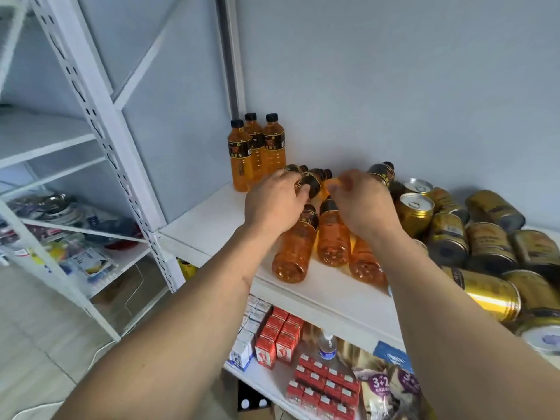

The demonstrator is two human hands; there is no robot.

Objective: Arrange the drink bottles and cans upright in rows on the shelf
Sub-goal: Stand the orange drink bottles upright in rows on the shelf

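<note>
— Upright orange plastic bottles with black caps (pixel 257 150)?
— Back left corner of white shelf (pixel 209 225).
— Hands?
— Left hand (pixel 274 200) gripping a lying bottle (pixel 312 181) just right of those; right hand (pixel 365 201) blurred, grip unclear. Gold cans (pixel 448 234) farther right, mostly toppled.

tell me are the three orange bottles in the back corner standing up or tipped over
Standing upright. The three orange bottles have black caps pointing up and bases on the shelf, unlike the bottles lying flat nearer the front.
</note>
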